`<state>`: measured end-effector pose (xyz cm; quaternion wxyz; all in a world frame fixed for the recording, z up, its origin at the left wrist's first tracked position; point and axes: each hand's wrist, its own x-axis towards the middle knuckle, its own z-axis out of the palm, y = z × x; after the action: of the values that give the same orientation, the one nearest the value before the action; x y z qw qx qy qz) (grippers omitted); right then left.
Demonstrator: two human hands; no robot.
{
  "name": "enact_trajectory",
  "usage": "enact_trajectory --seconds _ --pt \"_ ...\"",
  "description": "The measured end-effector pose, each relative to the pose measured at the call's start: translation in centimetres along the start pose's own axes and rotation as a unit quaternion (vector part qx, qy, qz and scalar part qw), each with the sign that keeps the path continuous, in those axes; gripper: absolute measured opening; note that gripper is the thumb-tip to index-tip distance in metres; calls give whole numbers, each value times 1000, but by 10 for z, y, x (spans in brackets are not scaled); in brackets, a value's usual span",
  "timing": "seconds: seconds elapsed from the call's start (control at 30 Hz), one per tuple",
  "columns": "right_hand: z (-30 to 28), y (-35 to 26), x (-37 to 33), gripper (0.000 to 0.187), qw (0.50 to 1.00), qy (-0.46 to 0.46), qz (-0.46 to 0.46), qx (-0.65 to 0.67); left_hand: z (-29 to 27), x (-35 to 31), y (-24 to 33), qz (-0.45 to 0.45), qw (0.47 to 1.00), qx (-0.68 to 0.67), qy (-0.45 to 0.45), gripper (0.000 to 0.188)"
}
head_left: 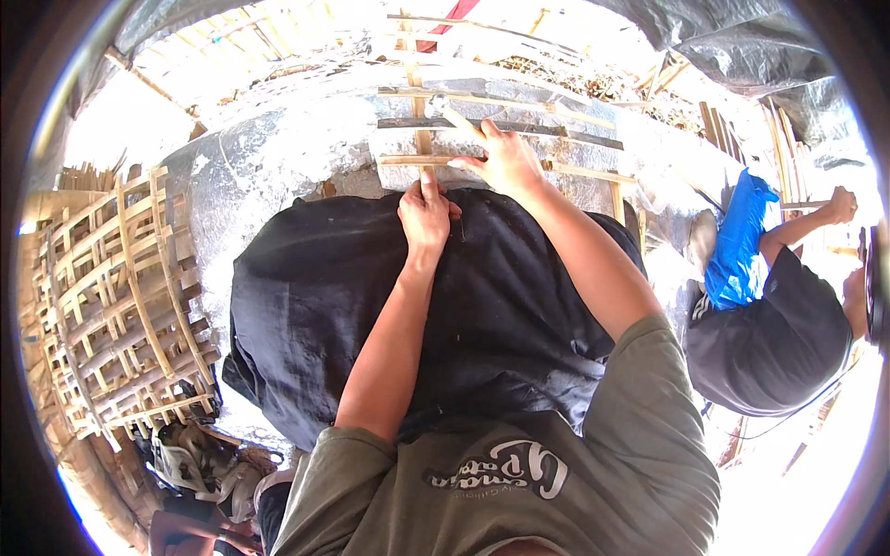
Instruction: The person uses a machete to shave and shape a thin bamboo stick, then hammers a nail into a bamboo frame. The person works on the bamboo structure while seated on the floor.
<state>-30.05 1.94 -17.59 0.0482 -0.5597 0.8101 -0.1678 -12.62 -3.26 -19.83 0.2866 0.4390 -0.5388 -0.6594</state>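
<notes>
A bamboo lattice (501,167) of thin crosswise slats and upright strips lies in front of my knees. My left hand (425,221) is at the lower end of its left upright strip (422,141), fingers curled and one digit pressed against the strip's end. Just right of it, my right hand (510,165) grips a pale wooden stick (464,123) that slants up to the left over the slats. Glare blurs the stick's far end, so I cannot tell whether it has a head. Black cloth (343,278) covers my lap below both hands.
A finished-looking woven bamboo panel (120,306) leans at the left. At the right sits another person in dark clothing (779,343), beside a blue plastic bag (742,241). Grey sheeting (222,176) lies under the lattice. Bags and part of another person show at the lower left.
</notes>
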Motion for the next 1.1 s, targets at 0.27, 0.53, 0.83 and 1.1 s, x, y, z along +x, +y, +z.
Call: enact_trajectory --seconds 0.27,0.53,0.83,1.1 --pt "6 2 3 66 1000 1 21 9 0 5 -5 -2 998 -61 -3 52" --pt "-5 -7 7 62 998 15 53 22 3 9 -17 -14 998 -65 -4 53" --pt "-9 -12 8 73 997 -19 61 36 -4 -1 -2 142 913 343 172 48" --pt "-10 -9 8 75 998 -20 47 29 -12 6 15 266 769 574 91 87"
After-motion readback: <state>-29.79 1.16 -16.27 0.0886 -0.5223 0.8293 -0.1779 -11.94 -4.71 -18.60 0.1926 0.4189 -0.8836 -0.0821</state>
